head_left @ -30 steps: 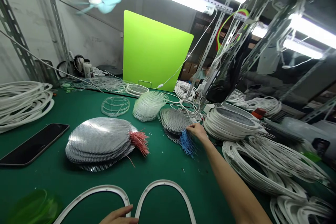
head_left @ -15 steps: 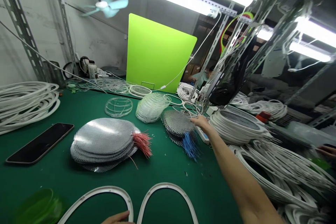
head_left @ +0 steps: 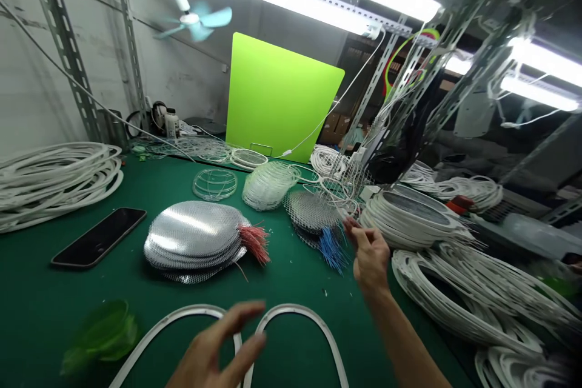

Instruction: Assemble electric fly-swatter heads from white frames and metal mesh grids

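Observation:
My right hand [head_left: 371, 257] pinches the edge of a thin wire-mesh disc [head_left: 357, 173], which stands tilted and partly see-through above a pile of dark mesh discs [head_left: 311, 209]. Blue wire ends [head_left: 333, 250] stick out from that pile. My left hand [head_left: 213, 348] is raised near the front edge of the view, thumb and fingers apart, blurred and holding nothing. Under and beside it are two curved white strips [head_left: 313, 314], bent like arches on the green table. A stack of silvery mesh discs [head_left: 195, 236] with red wire ends [head_left: 254, 242] lies beyond my left hand.
At left are a phone [head_left: 100, 236], coiled white tubing [head_left: 59, 185] and a green translucent cup [head_left: 107, 333]. Clear rings [head_left: 270, 185] lie farther back before a lime-green panel [head_left: 284, 97]. White frames and coils [head_left: 418, 221] crowd the right side, near metal posts.
My right hand has drawn back from the dark mesh pile, lifting a mesh disc. My left hand has risen from the white strip and spread its fingers. The view has shifted slightly.

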`<state>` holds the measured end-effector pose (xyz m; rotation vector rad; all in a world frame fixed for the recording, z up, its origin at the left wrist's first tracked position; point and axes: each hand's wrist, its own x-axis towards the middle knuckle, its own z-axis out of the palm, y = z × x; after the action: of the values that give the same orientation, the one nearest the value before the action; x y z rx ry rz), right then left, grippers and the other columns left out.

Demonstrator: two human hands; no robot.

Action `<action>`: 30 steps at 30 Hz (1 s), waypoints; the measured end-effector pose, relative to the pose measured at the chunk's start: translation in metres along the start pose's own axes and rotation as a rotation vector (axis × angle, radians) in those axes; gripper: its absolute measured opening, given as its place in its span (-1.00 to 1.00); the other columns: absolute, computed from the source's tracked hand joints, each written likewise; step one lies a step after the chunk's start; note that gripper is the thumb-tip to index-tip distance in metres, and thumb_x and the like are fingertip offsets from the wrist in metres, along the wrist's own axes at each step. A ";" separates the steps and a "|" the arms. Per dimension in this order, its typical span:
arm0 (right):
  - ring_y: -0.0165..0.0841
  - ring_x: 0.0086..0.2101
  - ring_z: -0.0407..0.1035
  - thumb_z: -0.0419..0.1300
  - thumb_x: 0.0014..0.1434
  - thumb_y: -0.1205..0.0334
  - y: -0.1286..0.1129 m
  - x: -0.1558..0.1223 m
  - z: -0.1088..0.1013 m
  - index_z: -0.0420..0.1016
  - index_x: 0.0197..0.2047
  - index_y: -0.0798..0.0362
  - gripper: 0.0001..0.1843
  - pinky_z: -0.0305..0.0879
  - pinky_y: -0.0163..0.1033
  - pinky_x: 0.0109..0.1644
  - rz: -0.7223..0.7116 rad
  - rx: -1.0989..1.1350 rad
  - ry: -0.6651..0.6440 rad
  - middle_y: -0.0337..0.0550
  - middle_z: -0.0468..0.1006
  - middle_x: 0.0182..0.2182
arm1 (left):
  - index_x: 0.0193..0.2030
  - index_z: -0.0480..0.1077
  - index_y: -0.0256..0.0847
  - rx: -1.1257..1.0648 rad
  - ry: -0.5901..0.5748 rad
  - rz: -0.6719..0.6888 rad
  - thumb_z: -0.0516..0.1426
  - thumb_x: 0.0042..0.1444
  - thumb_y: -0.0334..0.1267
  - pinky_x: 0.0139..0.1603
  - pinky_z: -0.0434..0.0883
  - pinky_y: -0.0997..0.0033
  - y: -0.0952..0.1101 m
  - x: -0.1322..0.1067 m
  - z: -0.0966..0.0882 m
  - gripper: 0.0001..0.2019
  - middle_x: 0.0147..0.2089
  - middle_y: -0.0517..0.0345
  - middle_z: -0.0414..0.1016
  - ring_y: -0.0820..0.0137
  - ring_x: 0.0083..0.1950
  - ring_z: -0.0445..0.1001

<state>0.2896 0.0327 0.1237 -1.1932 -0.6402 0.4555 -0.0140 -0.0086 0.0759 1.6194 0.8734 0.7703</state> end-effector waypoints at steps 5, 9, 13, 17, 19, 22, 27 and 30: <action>-0.14 0.02 0.44 0.45 -0.11 0.07 -0.027 -0.127 -0.033 0.31 -0.53 -0.01 -0.62 0.45 -0.11 0.09 0.267 0.018 -0.114 -0.10 0.60 -0.13 | 0.25 0.12 -0.33 -0.670 -0.045 -0.268 0.19 0.21 -0.09 0.11 0.48 0.24 0.047 0.050 0.019 -0.42 0.25 -0.28 0.33 0.19 0.09 0.52; -0.03 0.05 0.41 0.39 -0.06 -0.12 -0.041 -0.177 -0.064 0.45 -0.31 0.01 -0.59 0.44 -0.02 0.10 0.740 0.161 -0.189 0.04 0.56 -0.03 | 0.05 0.28 -0.34 -0.715 -0.031 -0.390 0.28 0.10 -0.34 -0.06 0.55 0.34 0.041 0.038 0.025 -0.59 -0.02 -0.16 0.56 0.31 -0.15 0.61; -0.04 0.11 0.34 0.25 0.15 -0.09 -0.042 -0.198 -0.075 0.21 0.24 0.02 -0.32 0.35 0.08 0.17 0.933 0.355 -0.275 0.06 0.41 0.16 | -0.02 0.33 -0.32 -0.666 -0.035 -0.501 0.33 0.02 -0.38 -0.12 0.55 0.37 0.024 0.009 0.026 -0.60 -0.09 -0.12 0.59 0.33 -0.21 0.62; -0.18 0.11 0.35 0.30 0.16 0.24 -0.028 -0.226 -0.071 0.11 0.32 -0.13 -0.28 0.39 -0.10 0.16 0.847 0.321 -0.279 -0.11 0.44 0.16 | 0.17 0.24 -0.28 -0.424 -0.063 -0.452 0.29 0.08 -0.07 0.02 0.51 0.20 0.012 -0.016 0.024 -0.41 0.16 -0.27 0.42 0.13 0.07 0.52; -0.21 0.10 0.36 0.31 0.16 0.27 -0.021 -0.236 -0.074 0.12 0.32 -0.12 -0.28 0.41 -0.18 0.13 0.834 0.292 -0.229 -0.10 0.48 0.11 | 0.32 0.08 -0.21 -0.101 0.031 -0.305 0.16 0.16 0.12 0.15 0.41 0.08 0.005 -0.035 0.023 -0.29 0.33 -0.26 0.22 0.06 0.27 0.33; -0.24 0.07 0.39 0.31 0.15 0.28 -0.014 -0.244 -0.082 0.12 0.33 -0.09 -0.27 0.43 -0.22 0.08 0.840 0.269 -0.186 -0.08 0.53 0.05 | 0.40 0.00 -0.18 0.513 -0.024 0.085 0.05 0.16 0.25 0.37 0.07 -0.12 -0.009 -0.070 0.031 -0.20 0.42 -0.15 0.05 0.00 0.43 0.03; -0.25 0.02 0.44 0.35 0.09 0.31 -0.012 -0.248 -0.092 0.14 0.32 -0.03 -0.22 0.46 -0.28 0.02 0.859 0.242 -0.135 -0.04 0.57 -0.01 | 0.44 -0.11 -0.44 1.025 -0.173 0.379 -0.09 0.09 0.42 0.42 -0.15 -0.12 -0.037 -0.099 0.055 0.03 0.45 -0.29 -0.11 -0.05 0.46 -0.14; -0.23 0.02 0.44 0.40 0.03 0.29 -0.013 -0.252 -0.097 0.15 0.31 -0.01 -0.17 0.48 -0.29 -0.01 0.876 0.229 -0.082 0.00 0.57 -0.01 | 0.46 -0.21 -0.43 1.060 -0.159 0.381 -0.12 0.09 0.44 0.41 -0.16 -0.12 -0.043 -0.097 0.059 0.06 0.45 -0.30 -0.10 -0.02 0.46 -0.11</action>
<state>0.1682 -0.2008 0.0596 -1.1950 -0.0895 1.2809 -0.0214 -0.1143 0.0174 2.7983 0.9214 0.4033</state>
